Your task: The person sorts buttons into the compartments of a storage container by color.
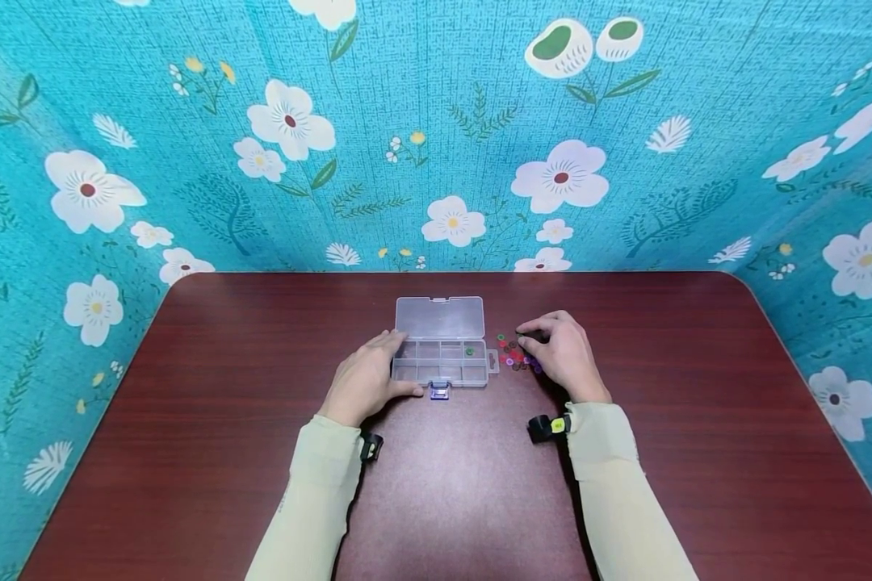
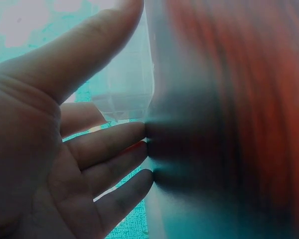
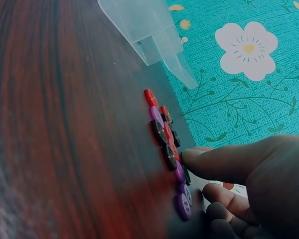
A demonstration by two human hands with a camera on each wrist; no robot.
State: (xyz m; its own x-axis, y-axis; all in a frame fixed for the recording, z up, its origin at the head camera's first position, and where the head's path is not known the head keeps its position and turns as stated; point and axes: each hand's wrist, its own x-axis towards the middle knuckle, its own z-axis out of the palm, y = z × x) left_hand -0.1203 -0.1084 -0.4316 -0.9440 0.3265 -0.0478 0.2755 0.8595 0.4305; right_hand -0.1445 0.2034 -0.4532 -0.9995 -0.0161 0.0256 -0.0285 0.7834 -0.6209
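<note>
Turquoise cloth [image 1: 407,89] printed with white flowers hangs beyond the clear plastic box [image 1: 429,360], which sits on a reddish-brown desk [image 1: 189,403]. The box's lid [image 1: 439,318] lies folded back on its far side, presumably so both rows of compartments can be reached from above, and a blue latch [image 1: 439,392] juts from its near edge. Just off the box's right end, by its hang tab [image 1: 493,361], red, purple, green and dark buttons [image 1: 517,356] lie in a loose cluster, likely put there to keep the reach short. One green button [image 1: 470,352] rests inside the box, in the far row's rightmost compartment. At the box's left end, the left hand [image 1: 366,374] holds it between thumb and fingers, the thumb along the near side, probably to stop so light a thing sliding. To the right of the box, the right hand [image 1: 563,353] is down at the buttons, thumb and index fingertips close together; whether they pinch a button I cannot tell. No brand or label can be read on the box; any writing on the yellow-green tag [image 1: 558,425] at the right wrist, nearer the person than the box, is too small to make out, as are the faint marks on the left sleeve [image 1: 312,484]
</note>
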